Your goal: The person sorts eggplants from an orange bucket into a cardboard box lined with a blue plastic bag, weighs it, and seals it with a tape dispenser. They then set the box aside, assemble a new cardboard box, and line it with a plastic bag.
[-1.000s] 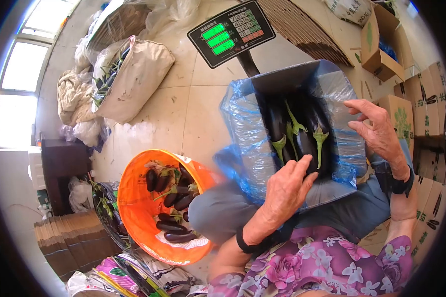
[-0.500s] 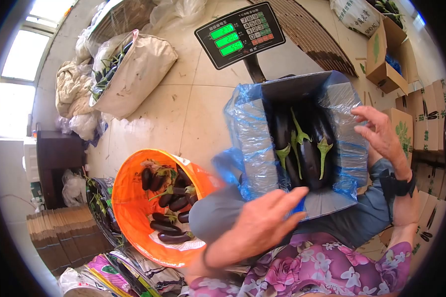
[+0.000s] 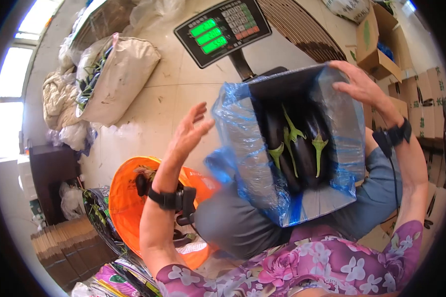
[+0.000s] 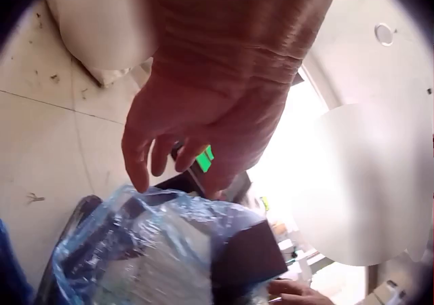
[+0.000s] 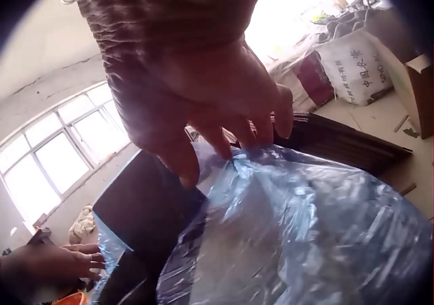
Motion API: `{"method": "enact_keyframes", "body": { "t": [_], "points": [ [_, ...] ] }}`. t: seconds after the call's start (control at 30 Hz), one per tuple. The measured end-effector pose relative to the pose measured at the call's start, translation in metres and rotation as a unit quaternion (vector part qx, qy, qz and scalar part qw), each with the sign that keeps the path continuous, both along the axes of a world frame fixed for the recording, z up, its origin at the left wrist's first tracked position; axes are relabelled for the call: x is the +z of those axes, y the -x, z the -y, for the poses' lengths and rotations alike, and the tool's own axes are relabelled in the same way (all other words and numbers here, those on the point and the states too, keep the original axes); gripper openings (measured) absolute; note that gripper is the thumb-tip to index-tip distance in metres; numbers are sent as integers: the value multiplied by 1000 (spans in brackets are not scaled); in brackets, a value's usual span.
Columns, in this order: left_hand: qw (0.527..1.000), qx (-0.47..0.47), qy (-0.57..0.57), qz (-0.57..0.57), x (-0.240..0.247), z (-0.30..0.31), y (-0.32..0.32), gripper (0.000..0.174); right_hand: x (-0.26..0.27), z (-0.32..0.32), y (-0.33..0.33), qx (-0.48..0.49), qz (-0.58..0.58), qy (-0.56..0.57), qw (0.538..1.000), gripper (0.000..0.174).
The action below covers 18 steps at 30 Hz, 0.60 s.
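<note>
A cardboard box (image 3: 318, 199) lined with blue plastic (image 3: 243, 143) rests tilted on the person's lap, with dark eggplants (image 3: 302, 151) lying side by side in it. My right hand (image 3: 343, 79) is at the box's far right corner, its fingers hooked over the plastic-covered rim (image 5: 305, 210). My left hand (image 3: 192, 126) is raised in the air just left of the box, fingers spread and holding nothing. In the left wrist view the left hand (image 4: 173, 173) hangs loosely above the blue plastic (image 4: 156, 244).
A scale display (image 3: 222, 30) with green digits stands behind the box. An orange basket (image 3: 126, 208) of eggplants sits on the floor at my left. A sack (image 3: 124, 74) of eggplants lies farther left. Cardboard boxes (image 3: 376, 49) are stacked at the right.
My left hand left the eggplants at the box's near end and swung up to the box's left side. My right hand slid from the right rim to the far corner.
</note>
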State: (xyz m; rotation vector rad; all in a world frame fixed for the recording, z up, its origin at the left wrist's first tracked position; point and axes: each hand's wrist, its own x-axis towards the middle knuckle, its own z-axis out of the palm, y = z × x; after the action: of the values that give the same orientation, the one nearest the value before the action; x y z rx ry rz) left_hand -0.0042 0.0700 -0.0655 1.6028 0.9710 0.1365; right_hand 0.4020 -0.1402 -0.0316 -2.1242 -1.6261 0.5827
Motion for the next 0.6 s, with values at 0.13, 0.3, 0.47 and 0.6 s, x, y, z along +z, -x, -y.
{"method": "enact_keyframes", "body": {
  "t": [0.13, 0.3, 0.47, 0.6],
  "points": [
    [995, -58, -81, -23, -45, -18, -28, 71, -15, -29, -1, 21, -71, 53, 996, 43],
    [991, -121, 17, -49, -51, -30, -43, 43, -35, -47, -10, -24, -5, -16, 1000, 17],
    [994, 39, -75, 62, -55, -32, -35, 23, -28, -56, -10, -11, -43, -122, 992, 12],
    [981, 114, -72, 141, -3, -3, -60, 18, -20, -57, 6, -50, -138, -20, 989, 14]
  ]
}}
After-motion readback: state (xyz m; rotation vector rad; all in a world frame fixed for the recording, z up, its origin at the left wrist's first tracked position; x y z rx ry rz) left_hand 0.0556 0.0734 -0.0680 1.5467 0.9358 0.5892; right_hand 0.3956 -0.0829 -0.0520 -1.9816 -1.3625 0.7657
